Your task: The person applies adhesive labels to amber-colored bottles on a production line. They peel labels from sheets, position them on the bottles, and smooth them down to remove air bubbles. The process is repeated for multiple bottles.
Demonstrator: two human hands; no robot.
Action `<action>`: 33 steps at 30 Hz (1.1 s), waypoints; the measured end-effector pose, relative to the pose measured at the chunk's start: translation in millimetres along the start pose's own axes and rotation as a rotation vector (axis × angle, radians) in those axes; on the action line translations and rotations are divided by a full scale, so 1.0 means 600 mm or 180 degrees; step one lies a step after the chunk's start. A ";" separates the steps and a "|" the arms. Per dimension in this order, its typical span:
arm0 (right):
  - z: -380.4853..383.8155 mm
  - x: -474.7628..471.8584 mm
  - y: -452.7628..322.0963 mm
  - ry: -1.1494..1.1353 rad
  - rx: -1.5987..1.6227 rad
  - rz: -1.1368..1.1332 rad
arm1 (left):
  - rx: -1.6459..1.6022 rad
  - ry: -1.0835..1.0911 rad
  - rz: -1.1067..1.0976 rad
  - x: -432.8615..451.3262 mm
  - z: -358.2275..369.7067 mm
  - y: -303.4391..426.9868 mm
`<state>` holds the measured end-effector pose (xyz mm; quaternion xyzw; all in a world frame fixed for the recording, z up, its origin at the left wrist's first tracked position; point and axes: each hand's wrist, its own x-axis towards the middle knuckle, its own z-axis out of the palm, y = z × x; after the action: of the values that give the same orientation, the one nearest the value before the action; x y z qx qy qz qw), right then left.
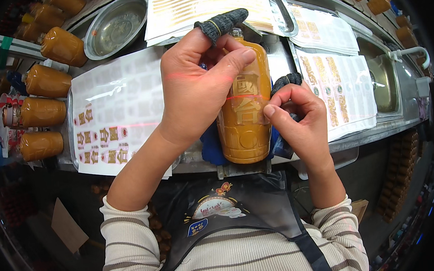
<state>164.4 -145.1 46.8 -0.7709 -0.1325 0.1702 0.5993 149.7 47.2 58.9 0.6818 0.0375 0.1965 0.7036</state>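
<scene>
A tan bottle (247,141) with raised characters lies on a blue-padded metal stand (213,147), its neck pointing away from me. A red light line crosses it. My left hand (198,84) is over the bottle's upper left part, thumb against the shoulder; a dark knit sleeve with a rubber band covers one finger. My right hand (302,114) is at the bottle's right side, thumb and index fingertips together by the raised characters. Whether a thin film is pinched there cannot be told. Another dark knit sleeve covers a right finger.
Sheets of gold character decals (124,104) lie left, gold-striped sheets (208,4) at the back, and more decal sheets (334,89) right. A metal bowl (115,27) stands back left. Several tan bottles (43,110) line the left edge. A sink (385,82) is at the right.
</scene>
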 end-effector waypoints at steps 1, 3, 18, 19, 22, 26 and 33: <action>0.000 0.000 0.000 -0.0006 0.0029 0.0010 | -0.0017 -0.0005 0.0011 0.001 -0.001 -0.002; 0.000 0.000 0.000 -0.0003 0.0005 0.0009 | -0.0053 -0.0016 0.0032 0.004 -0.002 -0.010; -0.008 0.003 0.001 -0.0226 -0.0313 -0.0110 | 0.0307 -0.0058 -0.0049 0.003 -0.004 0.000; -0.008 0.003 0.001 -0.0241 -0.0304 -0.0094 | 0.0360 -0.0055 -0.0043 0.003 -0.004 0.001; -0.009 0.003 0.006 -0.0245 -0.0351 -0.0138 | 0.0477 -0.0046 -0.0013 0.003 -0.003 0.003; -0.011 0.003 0.007 -0.0275 -0.0430 -0.0165 | 0.0463 0.0008 0.0123 0.004 0.001 -0.002; -0.010 0.005 0.004 -0.0283 -0.0422 -0.0183 | 0.0577 0.0069 0.0199 0.008 0.004 -0.002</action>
<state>169.3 -149.7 45.3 -0.7964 -0.1920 0.1778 0.5451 154.8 46.6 59.0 0.7414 0.0414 0.2215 0.6321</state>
